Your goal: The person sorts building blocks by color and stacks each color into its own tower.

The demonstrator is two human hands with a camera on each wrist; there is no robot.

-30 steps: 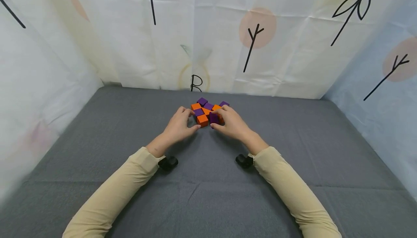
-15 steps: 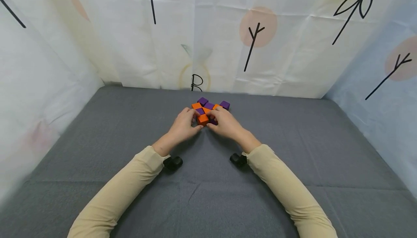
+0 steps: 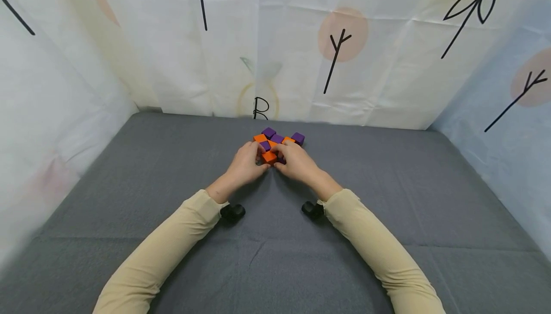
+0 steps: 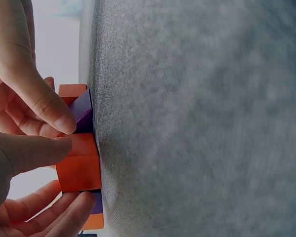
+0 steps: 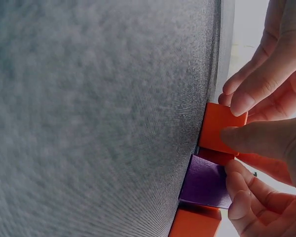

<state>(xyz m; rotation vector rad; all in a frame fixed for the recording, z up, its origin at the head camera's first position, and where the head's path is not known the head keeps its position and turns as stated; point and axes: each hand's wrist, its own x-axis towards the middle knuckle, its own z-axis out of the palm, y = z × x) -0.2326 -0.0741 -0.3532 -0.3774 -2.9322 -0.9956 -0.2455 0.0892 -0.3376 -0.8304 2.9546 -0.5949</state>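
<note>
A tight cluster of orange and purple cubes lies on the grey cloth in the head view. My left hand (image 3: 246,162) grips the front orange cube (image 4: 79,170), its thumb at the near edge. In the left wrist view its fingers curl beside a purple cube (image 4: 92,201) to the left. My right hand (image 3: 297,162) holds another purple cube (image 5: 207,182) from the right, and fingertips touch its side in the right wrist view. The right thumb overlaps the orange cube there. Both thumbs come close together, and the hands hide part of the cluster.
Behind these, more purple cubes (image 3: 298,137) and orange cubes (image 3: 260,138) stand against each other. Grey cloth (image 3: 275,266) covers the table, and a printed white curtain (image 3: 284,56) hangs along its back edge. A black wrist camera (image 3: 233,212) sits under each cuff.
My right hand has moved left with the purple cube, up against the front orange cube. The left hand has shifted slightly right, bringing both hands closer together.
</note>
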